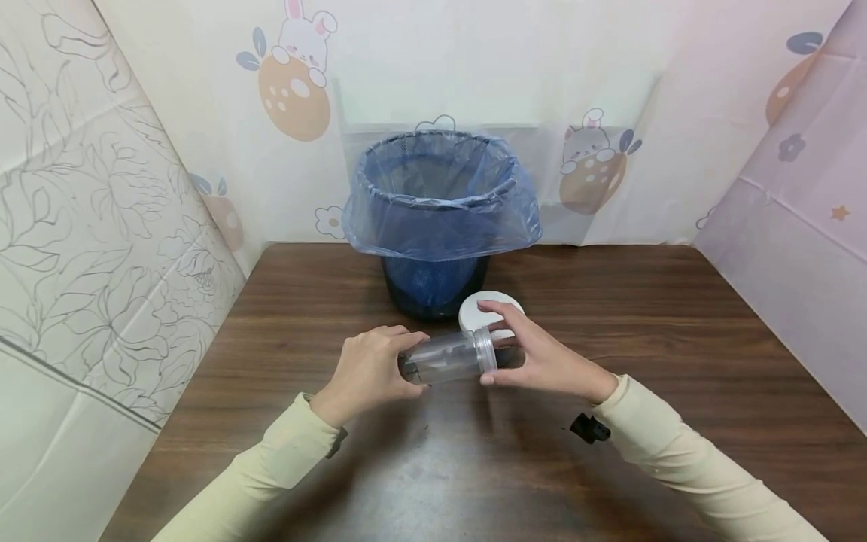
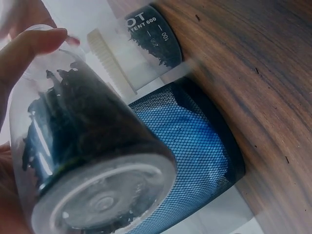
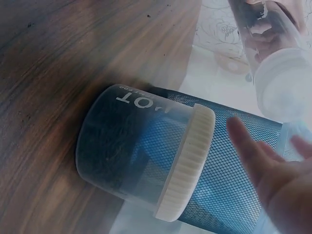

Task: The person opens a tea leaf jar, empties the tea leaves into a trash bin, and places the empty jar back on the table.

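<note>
My left hand (image 1: pixel 371 369) grips a clear plastic jar (image 1: pixel 443 358) round its base end. The jar is tipped onto its side, with its ribbed end toward the right. Dark dry flakes lie inside it, gathered near the base in the left wrist view. Beside the ribbed end is my right hand (image 1: pixel 542 357), fingers spread; in the right wrist view it looks apart from the jar. Whether that end is capped or bare I cannot tell. Just beyond stands a second clear jar (image 3: pixel 131 141) with a white ribbed lid (image 3: pixel 187 163), dark contents and white printed lettering.
A black mesh bin (image 1: pixel 433 290) lined with a blue plastic bag (image 1: pixel 440 226) stands at the back of the wooden table (image 1: pixel 305 301). A few dark specks lie on the tabletop. Patterned curtains (image 1: pixel 203 150) enclose the back and sides.
</note>
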A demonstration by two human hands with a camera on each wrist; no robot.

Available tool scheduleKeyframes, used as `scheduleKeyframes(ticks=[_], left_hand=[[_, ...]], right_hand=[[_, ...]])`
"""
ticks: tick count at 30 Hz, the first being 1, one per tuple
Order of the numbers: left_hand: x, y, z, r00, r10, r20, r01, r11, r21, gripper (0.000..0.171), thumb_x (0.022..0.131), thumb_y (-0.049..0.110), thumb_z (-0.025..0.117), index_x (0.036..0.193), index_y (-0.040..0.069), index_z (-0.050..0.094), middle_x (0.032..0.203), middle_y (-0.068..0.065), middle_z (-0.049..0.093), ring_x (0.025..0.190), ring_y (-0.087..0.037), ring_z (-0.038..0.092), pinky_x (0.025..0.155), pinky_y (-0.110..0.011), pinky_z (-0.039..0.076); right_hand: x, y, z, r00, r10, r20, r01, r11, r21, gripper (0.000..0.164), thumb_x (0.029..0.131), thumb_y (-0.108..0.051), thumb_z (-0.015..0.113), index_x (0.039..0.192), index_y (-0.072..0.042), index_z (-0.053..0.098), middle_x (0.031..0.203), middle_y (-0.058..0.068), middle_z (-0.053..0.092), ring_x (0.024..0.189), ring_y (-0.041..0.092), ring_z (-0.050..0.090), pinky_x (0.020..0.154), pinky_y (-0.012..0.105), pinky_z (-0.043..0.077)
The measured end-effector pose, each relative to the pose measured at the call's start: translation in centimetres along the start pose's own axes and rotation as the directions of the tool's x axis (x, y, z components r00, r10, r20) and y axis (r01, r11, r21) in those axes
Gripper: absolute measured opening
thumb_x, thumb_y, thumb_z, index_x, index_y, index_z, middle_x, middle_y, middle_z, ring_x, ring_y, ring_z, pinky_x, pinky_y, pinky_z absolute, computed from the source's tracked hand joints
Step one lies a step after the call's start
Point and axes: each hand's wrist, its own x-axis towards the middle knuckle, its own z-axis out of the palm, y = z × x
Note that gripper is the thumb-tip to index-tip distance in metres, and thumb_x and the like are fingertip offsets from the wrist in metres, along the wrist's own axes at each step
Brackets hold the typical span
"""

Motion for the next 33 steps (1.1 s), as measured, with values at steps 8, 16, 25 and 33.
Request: scheduleKeyframes(ticks=[8,16,25,33], left_hand=[[0.0,0.0,0.1,1.0,0.001,0.006,-0.001,1.0,-0.009,0.058,0.054,0.04,0.087,0.106,0.02,0.071,0.083,0.009,0.064,0.07,-0.011,0.059,0.05,-0.031,0.044],[-0.3,-0.2,-0.1,1.0,-0.017,0.01,0.017,1.0,-0.01,0.058,0.055,0.042,0.087,0.107,0.021,0.071,0.084,0.009,0.064,0.07,-0.011,0.059,0.05,-0.03,0.043],[-0.5,-0.4,-0.1,1.0,-0.023,0.0,0.023,1.0,0.002,0.059,0.053,0.043,0.087,0.106,0.022,0.071,0.082,0.011,0.063,0.069,-0.01,0.058,0.049,-0.03,0.043],[-0.7,-0.5,-0.3,0.999,-0.034,0.004,0.034,0.999,0.007,0.06,0.053,0.044,0.086,0.107,0.023,0.071,0.085,0.011,0.064,0.07,-0.011,0.059,0.05,-0.031,0.043]], right_hand=[[0.1,-0.1,0.1,0.998,0.06,0.026,-0.06,0.998,0.011,0.049,0.088,-0.02,0.07,0.13,-0.005,0.05,0.102,0.002,0.062,0.086,0.014,0.064,0.073,0.031,0.053],[0.1,0.1,0.2,0.999,-0.041,-0.023,0.042,0.997,0.068,0.057,0.078,-0.015,0.079,0.127,-0.007,0.051,0.113,0.004,0.056,0.091,0.02,0.062,0.073,0.035,0.054],[-0.1,0.2,-0.4,0.997,-0.063,-0.048,0.065,0.998,0.024,0.057,0.078,-0.012,0.079,0.127,-0.003,0.052,0.112,0.004,0.057,0.092,0.019,0.062,0.077,0.032,0.053],[-1.0,0.6,-1.9,0.986,-0.086,-0.142,0.066,0.988,-0.138,0.058,0.076,-0.009,0.08,0.128,-0.005,0.053,0.097,0.003,0.056,0.075,0.014,0.058,0.067,0.029,0.051]])
